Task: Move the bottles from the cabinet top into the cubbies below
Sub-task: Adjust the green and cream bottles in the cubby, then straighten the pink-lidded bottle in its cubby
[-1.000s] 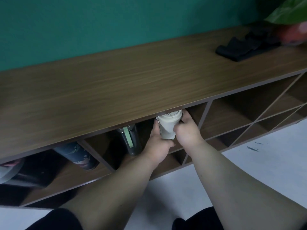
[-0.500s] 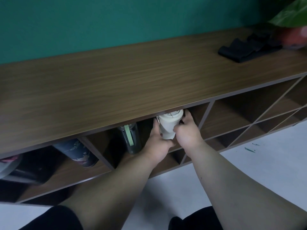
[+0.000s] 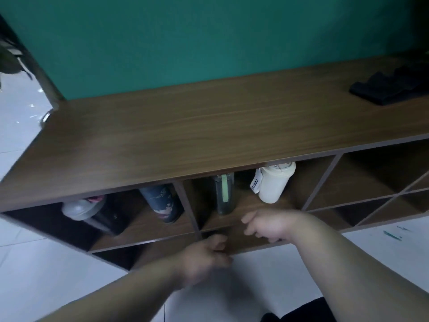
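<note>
Your right hand (image 3: 267, 225) is hanging loosely curled and holding nothing, just in front of the shelf edge below the white bottle (image 3: 274, 182); your left hand (image 3: 204, 254) is also empty, fingers (image 3: 220, 240) half bent, blurred, lower and farther out from that bottle. The white bottle is standing upright, its long axis vertical, in the upper cubby under the cabinet top (image 3: 209, 135), up and slightly right of your right fingers, so the right hand is the nearer one. To the white bottle's left a dark green-striped bottle (image 3: 224, 194) is sharing its cubby, and beyond the divider a blue patterned bottle (image 3: 162, 203) and a grey-lidded bottle (image 3: 88, 210) are sitting. The cabinet top is carrying only a black cloth (image 3: 390, 89) far right of the white bottle, so the move is looking finished.
</note>
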A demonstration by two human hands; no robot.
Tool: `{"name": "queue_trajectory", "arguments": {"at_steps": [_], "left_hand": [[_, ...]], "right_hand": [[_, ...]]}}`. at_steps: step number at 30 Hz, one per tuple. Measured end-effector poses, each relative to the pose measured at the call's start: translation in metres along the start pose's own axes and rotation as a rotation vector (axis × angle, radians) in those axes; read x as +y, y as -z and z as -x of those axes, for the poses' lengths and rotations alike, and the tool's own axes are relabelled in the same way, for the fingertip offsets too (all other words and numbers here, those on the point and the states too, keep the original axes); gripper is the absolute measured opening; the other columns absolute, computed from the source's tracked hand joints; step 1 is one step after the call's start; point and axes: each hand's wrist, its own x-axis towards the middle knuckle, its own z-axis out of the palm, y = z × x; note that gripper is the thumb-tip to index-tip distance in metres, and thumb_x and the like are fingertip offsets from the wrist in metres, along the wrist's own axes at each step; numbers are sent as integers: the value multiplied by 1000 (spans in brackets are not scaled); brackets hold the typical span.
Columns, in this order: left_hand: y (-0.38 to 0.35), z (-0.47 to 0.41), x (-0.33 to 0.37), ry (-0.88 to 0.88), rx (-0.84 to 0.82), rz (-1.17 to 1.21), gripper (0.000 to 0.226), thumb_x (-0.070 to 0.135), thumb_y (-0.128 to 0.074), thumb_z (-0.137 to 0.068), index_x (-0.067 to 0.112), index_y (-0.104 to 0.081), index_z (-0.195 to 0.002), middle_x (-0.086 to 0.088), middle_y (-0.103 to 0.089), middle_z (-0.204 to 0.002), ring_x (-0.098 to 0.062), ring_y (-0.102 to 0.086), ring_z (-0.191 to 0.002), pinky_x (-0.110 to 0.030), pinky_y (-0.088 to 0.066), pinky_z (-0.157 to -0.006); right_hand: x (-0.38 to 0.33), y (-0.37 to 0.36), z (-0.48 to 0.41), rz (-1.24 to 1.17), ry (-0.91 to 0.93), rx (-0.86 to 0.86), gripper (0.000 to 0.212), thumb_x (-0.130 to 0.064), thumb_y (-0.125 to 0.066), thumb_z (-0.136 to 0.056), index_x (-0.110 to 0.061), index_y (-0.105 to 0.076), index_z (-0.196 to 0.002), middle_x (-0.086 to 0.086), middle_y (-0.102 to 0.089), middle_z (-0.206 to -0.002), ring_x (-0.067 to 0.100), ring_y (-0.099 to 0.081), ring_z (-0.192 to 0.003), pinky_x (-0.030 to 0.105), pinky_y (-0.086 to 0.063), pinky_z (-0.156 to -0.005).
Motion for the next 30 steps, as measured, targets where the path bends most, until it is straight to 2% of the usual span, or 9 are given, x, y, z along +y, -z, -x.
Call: {"name": "queue_trajectory", "arguments": {"at_steps": [3,5,9,12,17,23,25,28,30], "left_hand": [[42,29,-19,49,58,-96,36,28,-71,-85,27,-67,-120,7,-71,-117,-7,-64,-102,-19,-54,-86],[68,47,-29,55,141,-93,23,17,-68,-89,22,-65,-112,4,-69,-112,-5,-63,-91,-14,-52,-80],[113,82,-54,138,366,-12,51,37,-76,-79,21,-60,-125,-6,-64,-127,-20,-63,-106,-37,-52,-98],[144,106,-77,173,498,55,77,48,-70,-70,18,-51,-138,-4,-60,-134,-23,-60,-116,-35,-51,-94],[178,116,-97,161,647,314,65,22,-69,-91,13,-37,-147,1,-57,-103,-15,-54,-89,-32,-42,-79],[197,97,-102,116,733,428,82,30,-76,-66,17,-39,-138,-8,-64,-122,-28,-63,-107,-46,-51,-98],[200,93,-106,103,763,449,86,35,-75,-54,18,-42,-131,-10,-64,-121,-31,-63,-107,-48,-53,-96],[204,88,-112,78,777,493,94,42,-73,-42,20,-41,-128,-9,-63,-120,-31,-63,-106,-52,-54,-96],[205,88,-114,49,776,514,93,42,-72,-41,21,-42,-127,-8,-64,-118,-31,-64,-105,-54,-54,-96]], "right_hand": [[-35,-30,8,86,129,-100,56,-33,-63,-90,-21,-53,-143,6,-57,-139,28,-54,-129,45,-43,-110],[-56,-50,8,134,196,-129,64,-40,-63,-87,-25,-49,-147,1,-50,-150,23,-47,-136,41,-35,-116],[-99,-91,5,133,293,-114,76,-48,-61,-75,-31,-46,-148,-3,-50,-151,17,-49,-134,36,-34,-115],[-133,-116,1,21,396,-96,61,-30,-62,-94,-22,-41,-151,-1,-53,-149,14,-53,-131,24,-34,-110],[-177,-154,-14,-131,512,6,63,-11,-58,-97,-18,-34,-155,5,-46,-154,17,-46,-138,24,-34,-111],[-230,-165,-38,-343,480,136,70,4,-56,-91,-13,-32,-155,9,-39,-158,23,-39,-143,32,-31,-115],[-249,-163,-41,-396,397,200,61,5,-59,-89,-6,-45,-147,14,-49,-150,28,-47,-136,32,-36,-108],[-276,-161,-36,-176,261,256,26,-6,-57,-91,-6,-67,-114,17,-63,-123,33,-58,-115,33,-44,-94],[-289,-159,-35,-56,283,266,11,-12,-53,-93,-13,-60,-85,12,-56,-108,28,-51,-101,30,-38,-85]]}}
